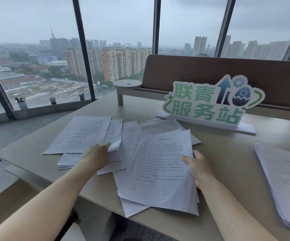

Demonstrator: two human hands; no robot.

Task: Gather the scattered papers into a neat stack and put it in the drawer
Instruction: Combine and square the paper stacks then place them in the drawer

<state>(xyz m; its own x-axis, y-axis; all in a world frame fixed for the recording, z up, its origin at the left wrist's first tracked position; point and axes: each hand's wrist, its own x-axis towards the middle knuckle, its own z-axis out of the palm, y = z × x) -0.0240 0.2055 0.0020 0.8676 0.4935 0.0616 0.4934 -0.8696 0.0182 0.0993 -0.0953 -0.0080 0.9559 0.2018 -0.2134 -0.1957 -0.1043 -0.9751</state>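
In the head view, printed papers [123,141] lay scattered and overlapping on the beige worktop [227,162], some sheets turned at different angles. The left hand [95,155] rested on the left group of sheets, and its fingertips [108,145] pinched the curled lower edge of one small sheet [113,134]. The right hand [199,166] held the right edge of the front bundle of sheets [160,171], with the thumb [187,160] on top and the other fingers under the paper. This bundle was tilted and its near corner passed over the edge of the worktop. A large sheet [81,134] lay flat at the far left, partly covering others.

A separate pile of paper [285,180] lay well apart at the right edge of the view. Behind the papers stood a green and white sign [208,103] with Chinese characters, on a white base. A brown partition panel [210,72] and a small round shelf [127,84] stood further back, in front of big windows [120,32] with a city view. No drawer was clearly visible in this view.
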